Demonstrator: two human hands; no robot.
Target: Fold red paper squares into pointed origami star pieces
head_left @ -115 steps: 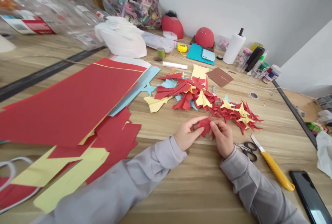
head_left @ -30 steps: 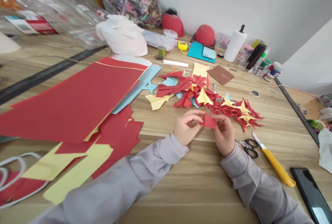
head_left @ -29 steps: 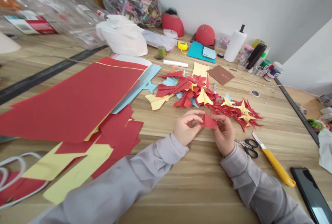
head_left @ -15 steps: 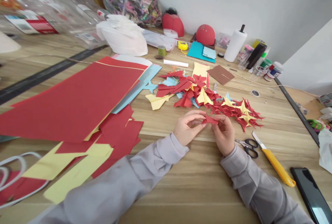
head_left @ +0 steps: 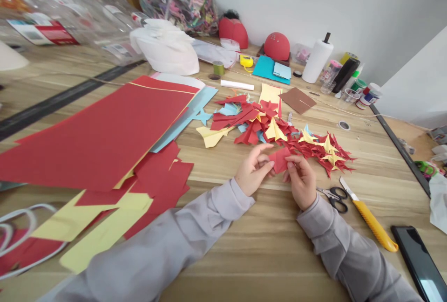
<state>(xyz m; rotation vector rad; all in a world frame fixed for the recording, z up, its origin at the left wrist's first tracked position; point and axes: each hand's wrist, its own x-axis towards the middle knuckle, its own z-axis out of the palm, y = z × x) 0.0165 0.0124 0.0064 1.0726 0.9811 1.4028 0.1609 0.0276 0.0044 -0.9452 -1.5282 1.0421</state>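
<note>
A small piece of red paper [head_left: 280, 159], with fold lines on it, is held between my two hands just above the table. My left hand [head_left: 254, 168] pinches its left edge with the thumb, the index finger stretched out above. On the other side, my right hand [head_left: 302, 179] grips the right edge between thumb and fingers. Right behind the hands lies a heap of red paper pieces [head_left: 249, 122] mixed with yellow and blue ones. Folded paper stars [head_left: 328, 148], red and yellow, are piled to the right of it.
Scissors [head_left: 335, 198], a yellow utility knife [head_left: 373, 225] and a phone [head_left: 421, 262] lie to the right. Large red sheets [head_left: 104, 129] and yellow strips [head_left: 104, 241] cover the left side. A white roll [head_left: 317, 61] and small jars stand at the back.
The red paper has turned from a narrow, edge-on shape to a flatter, broader face toward me. My left index finger has lifted away from it. The other things are unmoved.
</note>
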